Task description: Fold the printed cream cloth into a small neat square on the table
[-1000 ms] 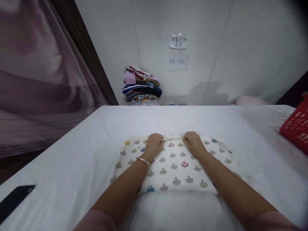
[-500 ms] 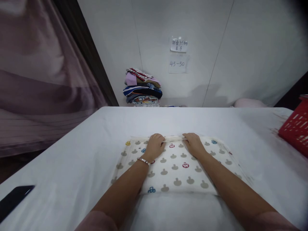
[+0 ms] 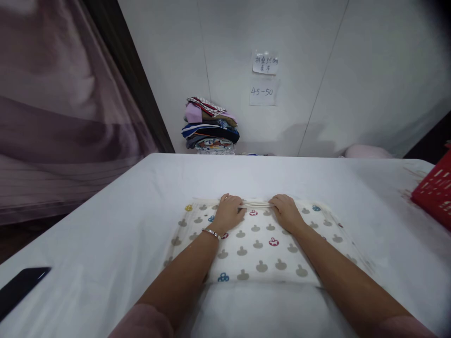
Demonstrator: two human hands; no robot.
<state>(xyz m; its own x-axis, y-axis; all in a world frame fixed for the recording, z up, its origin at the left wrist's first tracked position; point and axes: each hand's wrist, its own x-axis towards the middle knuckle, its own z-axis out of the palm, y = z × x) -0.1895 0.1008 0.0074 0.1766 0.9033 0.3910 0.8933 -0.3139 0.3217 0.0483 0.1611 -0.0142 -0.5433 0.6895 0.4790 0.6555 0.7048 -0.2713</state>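
Observation:
A white cloth printed with grey, red, blue and yellow mushroom shapes lies flat in front of me. Its far edge shows several stacked layers between my hands. My left hand, with a bracelet at the wrist, is closed on that far edge left of the middle. To the right, my right hand pinches the same edge, its fingers curled over the layers. Both sets of fingertips are partly hidden by the hands and the fabric.
The cloth rests on a white-covered table. A dark phone-like slab lies at the left, and a red plastic basket stands at the right edge. Behind the table is a pile of folded fabrics against the wall.
Both hands stay on the far edge, and the gathered layers between them look slightly thicker and raised. The whole view has shifted a little; the cloth otherwise lies the same.

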